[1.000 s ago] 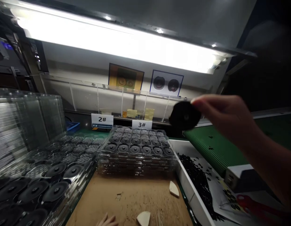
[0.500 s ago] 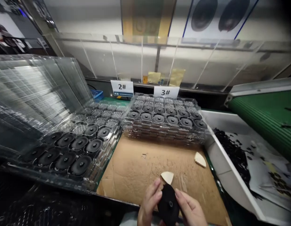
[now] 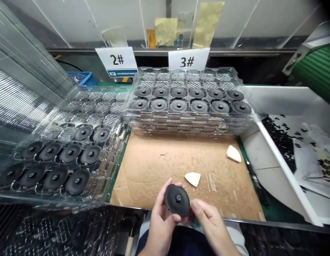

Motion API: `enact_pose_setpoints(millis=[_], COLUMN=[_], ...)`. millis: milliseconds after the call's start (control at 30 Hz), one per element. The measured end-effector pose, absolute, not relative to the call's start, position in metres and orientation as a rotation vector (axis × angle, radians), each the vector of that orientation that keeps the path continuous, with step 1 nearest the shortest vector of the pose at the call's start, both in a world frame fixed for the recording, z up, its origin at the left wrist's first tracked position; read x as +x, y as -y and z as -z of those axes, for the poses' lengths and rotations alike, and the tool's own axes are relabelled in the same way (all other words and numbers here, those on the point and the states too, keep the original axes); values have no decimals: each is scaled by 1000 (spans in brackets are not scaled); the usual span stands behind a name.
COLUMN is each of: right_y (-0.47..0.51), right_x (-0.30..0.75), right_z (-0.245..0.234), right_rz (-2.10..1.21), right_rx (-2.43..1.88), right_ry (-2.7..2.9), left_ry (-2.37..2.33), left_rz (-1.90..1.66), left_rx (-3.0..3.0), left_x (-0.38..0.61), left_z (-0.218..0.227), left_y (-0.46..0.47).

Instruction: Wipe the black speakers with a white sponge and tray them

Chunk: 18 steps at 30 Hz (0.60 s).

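Both my hands hold an oval black speaker (image 3: 177,200) low over the front of the bench, with its round centre boss facing up. My left hand (image 3: 162,217) cradles it from below and the left side. My right hand (image 3: 212,227) pinches its right edge. Just beyond them, a cream foam wedge (image 3: 193,179) lies on a brown cardboard sheet (image 3: 154,170), and a second wedge (image 3: 233,153) sits further right.
Stacked clear trays of speakers stand behind the cardboard (image 3: 187,103) and to its left (image 3: 70,153), with labels 2# (image 3: 116,61) and 3# (image 3: 188,60) behind them. At right, a white bin (image 3: 281,167) holds small black pieces.
The view has dropped from the lamp and wall down to the bench. The speaker has come down from my raised right hand and now sits between both hands, its face turned up.
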State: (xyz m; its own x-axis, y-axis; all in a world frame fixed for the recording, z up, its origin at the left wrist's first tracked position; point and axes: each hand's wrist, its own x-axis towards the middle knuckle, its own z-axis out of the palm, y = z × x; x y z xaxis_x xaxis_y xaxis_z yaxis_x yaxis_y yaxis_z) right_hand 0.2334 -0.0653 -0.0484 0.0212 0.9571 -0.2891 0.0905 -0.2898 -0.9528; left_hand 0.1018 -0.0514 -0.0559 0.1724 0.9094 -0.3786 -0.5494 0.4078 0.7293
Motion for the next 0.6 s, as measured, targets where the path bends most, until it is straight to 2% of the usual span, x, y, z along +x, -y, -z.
enact_pose_setpoints(millis=[133, 233, 367, 600], right_y=[41, 28, 26, 40], right_x=[264, 279, 275, 264], right_z=[68, 90, 104, 100], right_rz=[-905, -751, -712, -774], right_rx=[-1772, -1897, -1865, -1745], right_ry=[1401, 1428, 1534, 1697], left_ry=[-829, -795, -793, -768], left_rz=[-1029, -999, -996, -1003], left_rx=[295, 209, 166, 114], left_x=[92, 85, 82, 84], left_z=[54, 52, 49, 43], left_y=[35, 26, 20, 19])
